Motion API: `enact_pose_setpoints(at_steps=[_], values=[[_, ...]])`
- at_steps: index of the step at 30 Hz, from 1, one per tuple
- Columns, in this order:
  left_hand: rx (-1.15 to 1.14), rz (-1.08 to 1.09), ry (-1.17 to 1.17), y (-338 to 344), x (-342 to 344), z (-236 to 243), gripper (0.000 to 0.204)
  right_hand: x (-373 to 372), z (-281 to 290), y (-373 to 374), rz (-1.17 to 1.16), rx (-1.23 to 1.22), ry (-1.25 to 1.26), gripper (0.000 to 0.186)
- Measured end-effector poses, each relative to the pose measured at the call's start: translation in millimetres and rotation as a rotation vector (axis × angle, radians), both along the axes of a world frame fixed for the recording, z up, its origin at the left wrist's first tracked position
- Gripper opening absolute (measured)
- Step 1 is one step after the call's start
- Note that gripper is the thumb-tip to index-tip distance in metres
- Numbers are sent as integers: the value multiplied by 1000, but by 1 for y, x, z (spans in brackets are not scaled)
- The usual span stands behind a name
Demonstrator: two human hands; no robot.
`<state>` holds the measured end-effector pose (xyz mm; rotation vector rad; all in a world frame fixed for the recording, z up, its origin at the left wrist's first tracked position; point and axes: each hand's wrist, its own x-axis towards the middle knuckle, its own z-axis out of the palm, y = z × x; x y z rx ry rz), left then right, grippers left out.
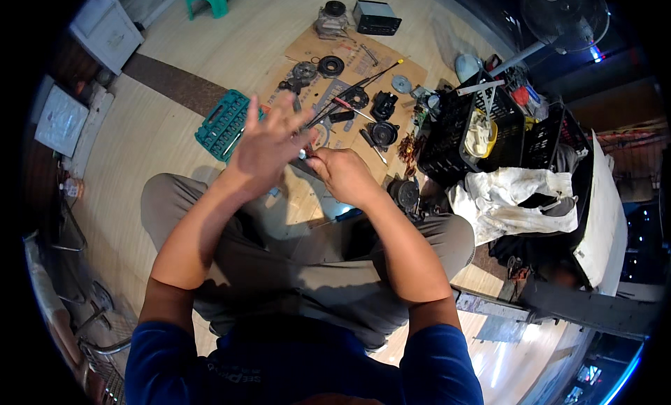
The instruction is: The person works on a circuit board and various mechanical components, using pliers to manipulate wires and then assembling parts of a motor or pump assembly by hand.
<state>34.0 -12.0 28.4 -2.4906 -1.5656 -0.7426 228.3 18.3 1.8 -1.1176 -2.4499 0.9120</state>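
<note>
Head view has the work looking partway along, with parts lying loose rather than joined. The left hand (269, 152) is spread wide, its fingers blurred and nothing seen in its grasp. Just beside it, the right hand (347, 176) pinches a small part (302, 154) with a bright tip between thumb and finger; what kind it is, I cannot tell. That part is above the near edge of the cardboard (302, 50), between the hands. Farther off on the cardboard, a black ring (330, 67), a silver disc (401, 83) and a round black housing (382, 134) lie well apart, so that much appears separated. A red-handled screwdriver (355, 109) lies among them, out of both hands. On the left, the green tool case (218, 131) is open. Judging from this, handling the small part is unfinished, and how many pieces remain to be dealt with cannot be told.
</note>
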Motion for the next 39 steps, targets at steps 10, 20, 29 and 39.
enact_pose_setpoints(at_steps=[10,20,29,39], values=[[-262,-66,-55,-3,-4,-21,20,8,13,2,-37,-16,186,22],[-435,-56,-354,-1,4,-15,26,18,8,13,-219,-920,577,22],[-434,14,-259,-3,9,-18,26,15,7,14,-294,-1034,653,17],[-268,29,-307,-2,10,-25,16,8,7,11,-319,-989,647,11]])
